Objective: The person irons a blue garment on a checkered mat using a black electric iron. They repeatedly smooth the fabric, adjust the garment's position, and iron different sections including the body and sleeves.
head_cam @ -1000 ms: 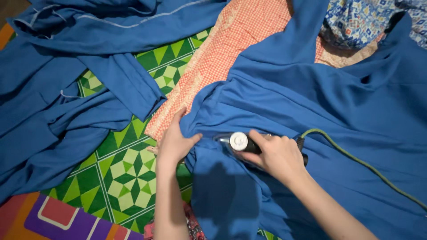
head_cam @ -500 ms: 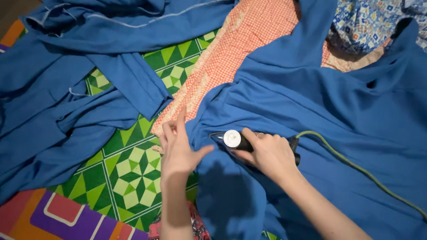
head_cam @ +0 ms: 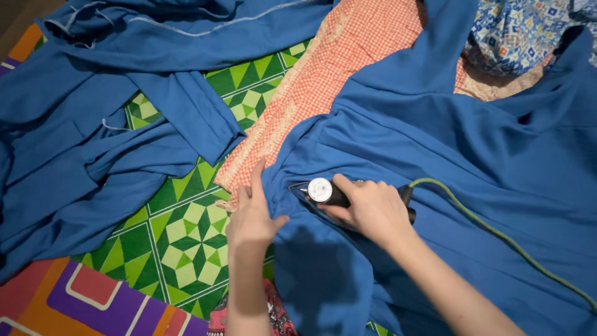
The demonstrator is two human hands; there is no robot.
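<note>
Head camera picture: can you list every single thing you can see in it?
blue garment: 1, blue, spread on the right, under the iron
blue cloth pile: 1 heap, blue, crumpled on the left and along the top
iron: 1, dark with a round white dial, on the blue garment near the middle
cord: 1, green, runs from the iron to the lower right
checked cloth: 1, orange and white, top middle, under the blue garment
patterned fabric: 1, blue and white print, top right corner
mat: 1, green geometric with purple and orange border, underneath everything
left hand: flat at the garment's edge
right hand: gripping the iron's handle
</note>
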